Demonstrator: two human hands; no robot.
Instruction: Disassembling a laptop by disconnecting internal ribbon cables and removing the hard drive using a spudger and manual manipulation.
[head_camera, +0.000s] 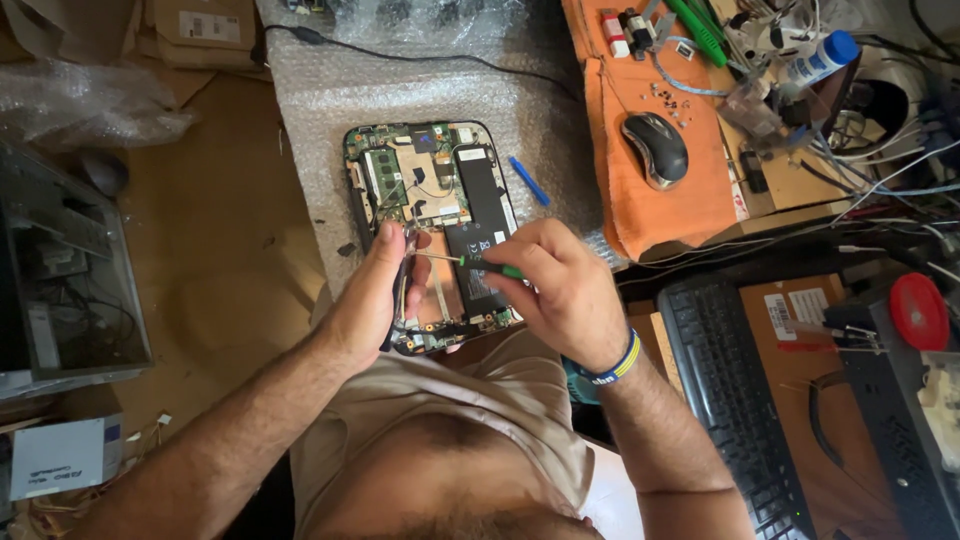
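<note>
An opened small laptop lies bottom-up on bubble wrap, its green circuit board, memory module and black battery exposed. My left hand grips the laptop's left edge near its front corner. My right hand holds a thin screwdriver with a green and black handle, its metal tip pointing left to a spot on the board beside my left thumb. A blue and yellow band circles my right wrist.
A blue plastic pry tool lies right of the laptop. A grey mouse sits on orange cloth, with small screws, tools and a white bottle behind. A black keyboard, cables and a red disc are at right. A monitor stands left.
</note>
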